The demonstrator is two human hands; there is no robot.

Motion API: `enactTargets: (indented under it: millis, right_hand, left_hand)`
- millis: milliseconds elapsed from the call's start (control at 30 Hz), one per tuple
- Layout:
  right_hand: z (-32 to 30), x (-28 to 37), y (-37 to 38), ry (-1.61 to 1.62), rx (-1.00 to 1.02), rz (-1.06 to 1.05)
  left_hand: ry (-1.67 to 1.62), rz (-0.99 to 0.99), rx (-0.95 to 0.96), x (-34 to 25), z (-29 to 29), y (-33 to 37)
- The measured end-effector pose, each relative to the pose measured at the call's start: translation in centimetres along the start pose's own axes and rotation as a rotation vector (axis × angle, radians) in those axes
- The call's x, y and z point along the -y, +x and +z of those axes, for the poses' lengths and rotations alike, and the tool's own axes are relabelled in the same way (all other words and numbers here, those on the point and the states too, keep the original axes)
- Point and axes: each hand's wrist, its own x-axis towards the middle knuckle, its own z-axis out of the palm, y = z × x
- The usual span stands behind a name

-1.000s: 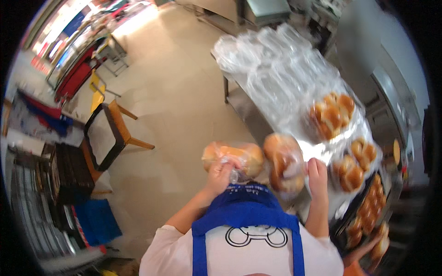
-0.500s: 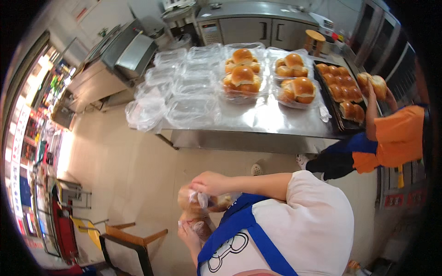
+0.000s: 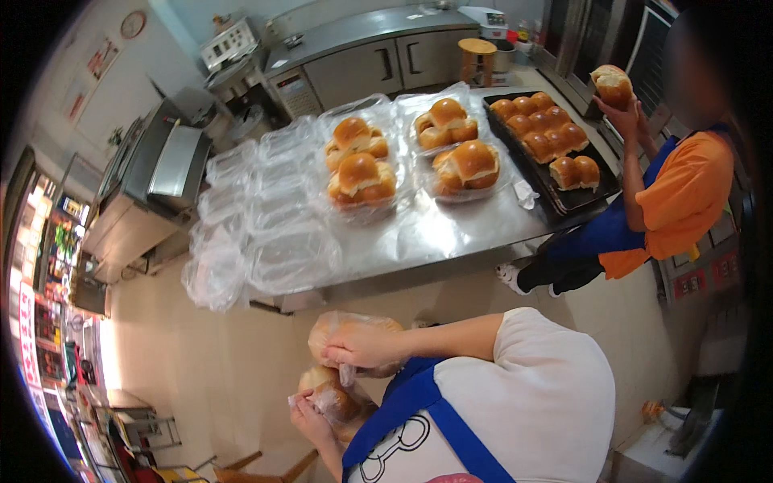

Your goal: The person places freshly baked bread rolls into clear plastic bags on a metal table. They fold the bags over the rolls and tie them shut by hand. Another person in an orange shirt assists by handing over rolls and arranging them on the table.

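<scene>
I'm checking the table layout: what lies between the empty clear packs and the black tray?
Four packs of buns, plus a crumpled white scrap beside the tray, as the head view shows.

Looks across a pale floor [image 3: 185, 346] to a shiny steel counter [image 3: 439, 235], with low steel cabinets [image 3: 350, 76] and a round wooden stool [image 3: 477, 50] behind. Shows a round clock [image 3: 133, 24] on the pale wall [image 3: 56, 101]. Opens at far left onto bright glare [image 3: 109, 350], apparently daylight.
</scene>
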Motion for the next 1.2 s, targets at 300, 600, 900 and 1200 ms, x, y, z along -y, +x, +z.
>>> enactTargets:
  millis: [300, 600, 900, 1200]
  right_hand:
    - [-5.7, -3.5, 2.1, 0.043, -0.126, 0.005]
    - [-2.5, -5.5, 3.1, -0.115, -0.235, 0.091]
    - [8.0, -4.2, 9.1, -0.328, -0.165, 0.098]
    - [16.9, -13.7, 14.1, -0.084, -0.105, 0.527]
  left_hand:
    - [0.145, 0.069, 0.239, -3.2, 8.5, 6.3]
    - [0.381, 0.230, 0.446, -4.9, 10.6, 9.6]
    - [0.630, 0.352, 0.727, -1.9, 0.1, 14.3]
    - [0.751, 0.227, 0.747, 7.8, -6.9, 21.4]
